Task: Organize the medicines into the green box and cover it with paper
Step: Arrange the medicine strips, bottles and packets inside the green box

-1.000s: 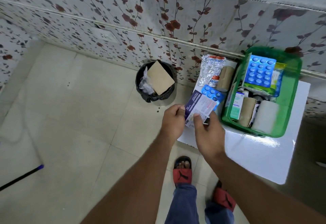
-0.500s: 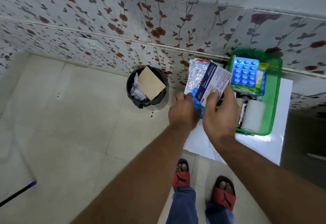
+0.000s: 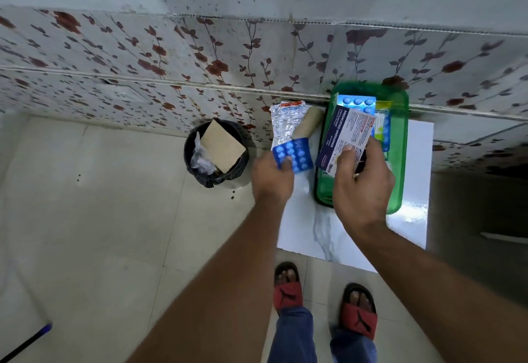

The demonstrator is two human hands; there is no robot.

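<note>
The green box point(image 3: 400, 145) stands on a white table point(image 3: 417, 191) against the flowered wall. My right hand point(image 3: 363, 185) holds a white and purple dressings packet point(image 3: 347, 138) over the box's left side. My left hand point(image 3: 271, 179) grips a blue blister strip point(image 3: 294, 155) just left of the box. Inside the box, another blue blister strip point(image 3: 357, 104) shows at the far end; most other contents are hidden by my right hand. A silver blister pack point(image 3: 285, 122) and a beige bandage roll point(image 3: 307, 122) lie on the table beyond my left hand.
A black bin point(image 3: 217, 154) with a piece of cardboard and plastic in it stands on the tiled floor left of the table. My feet in red sandals point(image 3: 287, 288) are below the table's front edge. A dark stick with a blue tip point(image 3: 25, 342) lies at bottom left.
My right hand has carried the dressings packet rightward, from in front of the table to over the green box. My left hand has taken hold of the blue blister strip.
</note>
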